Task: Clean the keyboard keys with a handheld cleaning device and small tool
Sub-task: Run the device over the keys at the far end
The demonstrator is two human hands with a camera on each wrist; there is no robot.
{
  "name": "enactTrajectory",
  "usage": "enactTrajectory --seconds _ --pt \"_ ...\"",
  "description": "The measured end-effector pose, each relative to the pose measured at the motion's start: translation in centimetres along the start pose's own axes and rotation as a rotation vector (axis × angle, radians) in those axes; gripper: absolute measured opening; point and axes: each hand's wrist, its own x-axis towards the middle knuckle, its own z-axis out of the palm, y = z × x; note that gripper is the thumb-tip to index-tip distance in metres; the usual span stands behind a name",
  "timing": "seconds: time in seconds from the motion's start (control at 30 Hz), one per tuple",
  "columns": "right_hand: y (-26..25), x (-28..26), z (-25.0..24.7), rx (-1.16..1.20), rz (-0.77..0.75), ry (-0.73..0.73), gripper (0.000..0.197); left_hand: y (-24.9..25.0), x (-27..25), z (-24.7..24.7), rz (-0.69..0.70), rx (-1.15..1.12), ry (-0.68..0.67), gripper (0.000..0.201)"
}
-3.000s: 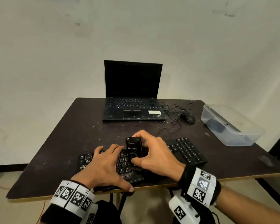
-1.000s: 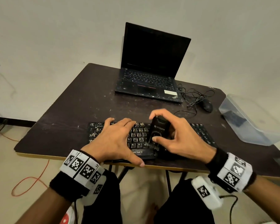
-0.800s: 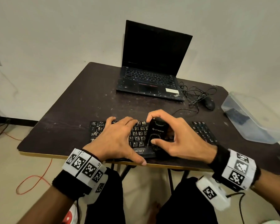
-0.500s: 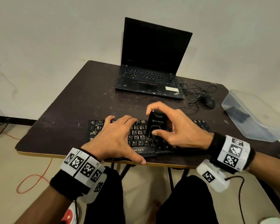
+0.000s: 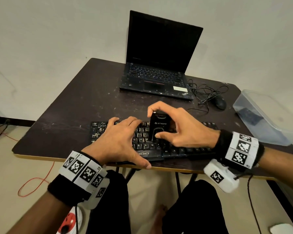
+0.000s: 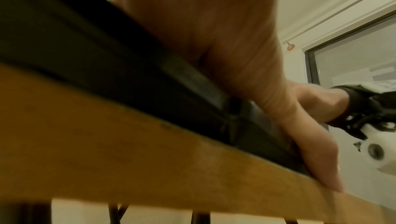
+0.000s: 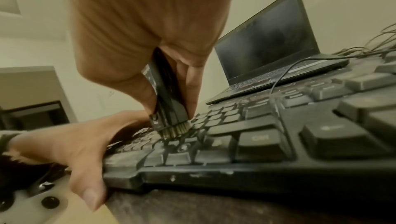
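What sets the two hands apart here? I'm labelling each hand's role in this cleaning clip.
The right hand pinches the upright black cleaning device, brush end down on the keys; the left hand holds nothing. The left hand lies flat across the keyboard, thumb hooked at its front edge; the right hand is raised. Both wear tagged wristbands.

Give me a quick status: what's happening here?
Right hand grips cleaning device, bristles on keyboard. Left hand flat, steadying it. Nothing in the way.
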Motion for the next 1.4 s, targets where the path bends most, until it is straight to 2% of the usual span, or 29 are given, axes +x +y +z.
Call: enactTrajectory --seconds 0.13,0.27,0.43,0.53,0.57,0.7,0.83,0.97,1.1,1.23,1.4 --pt "0.9 1.3 -1.0 -0.089 0.105 0.108 0.056 0.1 0.0 -0.1 -0.003 0.000 -0.010 0.148" --pt "0.1 0.4 -0.2 -0.017 -0.022 -0.037 0.056 0.1 0.0 -0.2 -0.009 -0.002 -0.004 0.146" --pt "1.0 1.9 -1.1 -0.104 0.124 0.095 0.058 0.3 0.2 -0.3 -0.010 0.009 -0.016 0.147" --pt "0.0 1.1 -0.5 -0.059 0.040 -0.034 0.057 0.4 0.1 -0.4 -0.022 -0.002 -0.023 0.146" --pt "-0.1 1.2 -0.3 -0.078 0.039 -0.037 0.057 0.4 0.1 -0.4 -0.023 -0.006 -0.023 0.146" --pt "0.5 2.4 -0.3 -0.149 0.132 0.122 0.058 0.5 0.0 -0.4 -0.019 -0.018 -0.021 0.145" --pt "-0.1 1.8 -0.1 -0.126 0.081 0.015 0.057 0.5 0.0 -0.4 -0.026 -0.006 -0.024 0.145" --pt "0.2 2.2 -0.5 -0.135 0.195 0.137 0.057 0.6 0.0 -0.4 -0.022 -0.007 -0.026 0.146" --pt "-1.0 1.1 0.3 -0.123 0.152 0.033 0.059 0.5 0.1 -0.4 -0.030 0.005 -0.039 0.147" --pt "-0.6 2.3 0.8 -0.190 0.261 0.225 0.057 0.6 0.2 -0.4 -0.031 0.008 -0.035 0.146" --pt "-2.4 0.0 2.4 -0.199 0.258 0.193 0.058 0.5 0.2 -0.4 -0.027 0.021 -0.025 0.145"
